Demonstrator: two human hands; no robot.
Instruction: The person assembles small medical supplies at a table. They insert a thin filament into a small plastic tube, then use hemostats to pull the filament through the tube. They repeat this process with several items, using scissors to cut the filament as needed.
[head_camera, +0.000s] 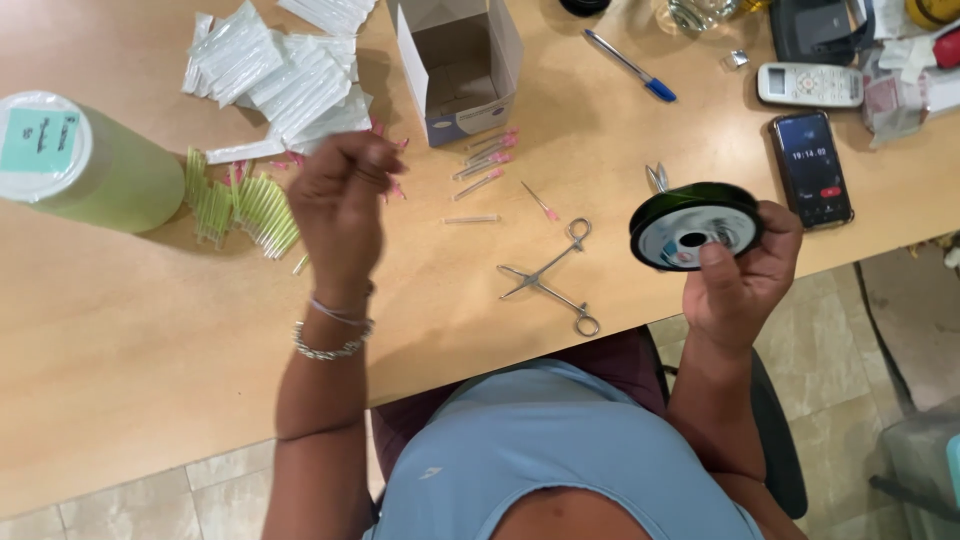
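My right hand (742, 272) grips a dark green spool (694, 224) of thin line, held on edge just past the table's front edge, with my thumb on its white face. My left hand (342, 200) is raised above the table with fingers pinched together; it is blurred, and whether a thread sits between the fingers cannot be told. Under and beyond my left hand lie pink-hubbed needles (485, 160) and a heap of yellow-green needle caps (240, 205). Open metal forceps (552, 275) rest on the table between my hands.
An open white cardboard box (460, 70) stands behind the needles, beside a pile of clear sealed packets (285, 75). A pale green bottle (90, 165) lies at the left. Small scissors (657, 177), a phone (811, 168), a white remote (810, 85) and a blue pen (632, 66) sit at the right.
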